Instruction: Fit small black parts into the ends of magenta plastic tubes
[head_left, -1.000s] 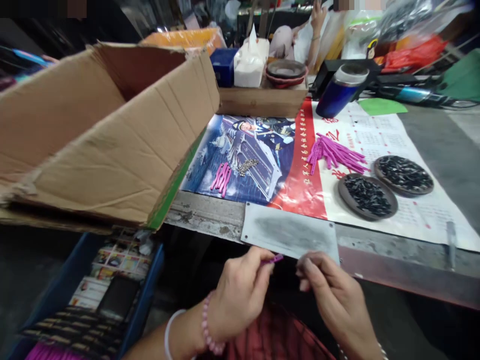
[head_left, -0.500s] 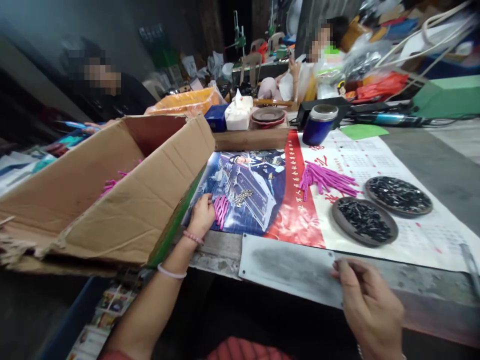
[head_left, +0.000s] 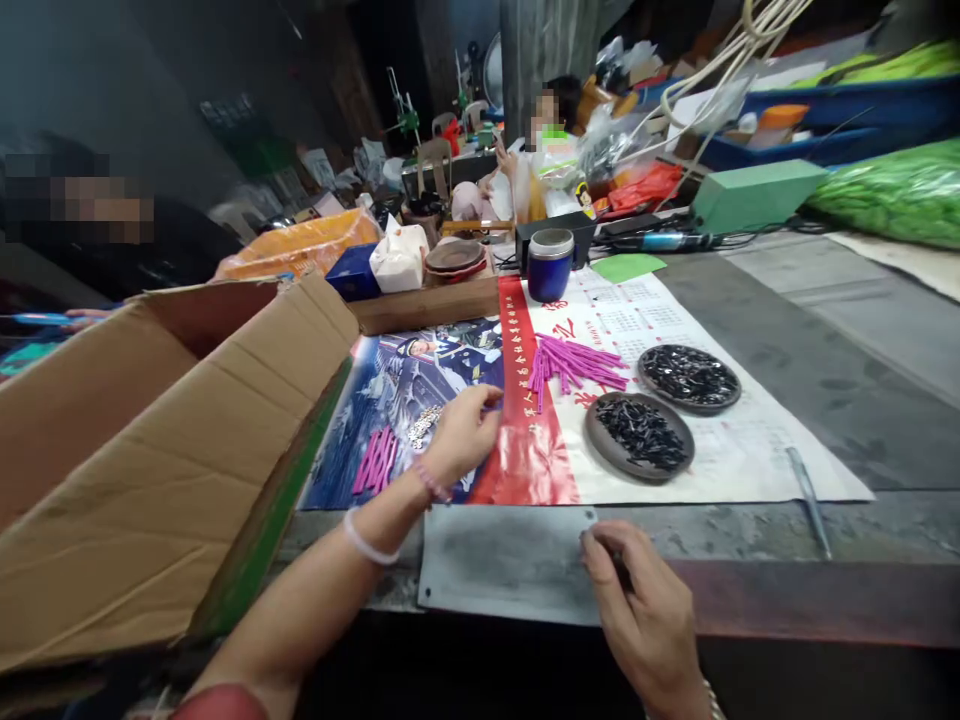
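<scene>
My left hand (head_left: 461,432) reaches out over the poster (head_left: 420,400) on the table, fingers curled, just right of a small heap of metal bits (head_left: 424,426) and a little bunch of pink sticks (head_left: 375,460). What its fingers hold, if anything, is hidden. A larger pile of pink sticks (head_left: 574,362) lies farther right. My right hand (head_left: 637,610) rests at the table's near edge, fingers bent on the corner of a grey sheet (head_left: 502,560). Two dark dishes of black pieces (head_left: 639,436) (head_left: 688,364) sit to the right.
A big open cardboard box (head_left: 150,450) fills the left side. At the back stand a blue mug (head_left: 550,264), a wooden tray (head_left: 427,300) with a tissue pack and saucers, and a green box (head_left: 754,192). Other people sit at the far left and far back.
My left hand has moved right, from the small pink bunch to past the metal bits. A second ago both hands were near my lap, the left pinching a pink stick. The camera has tilted up.
</scene>
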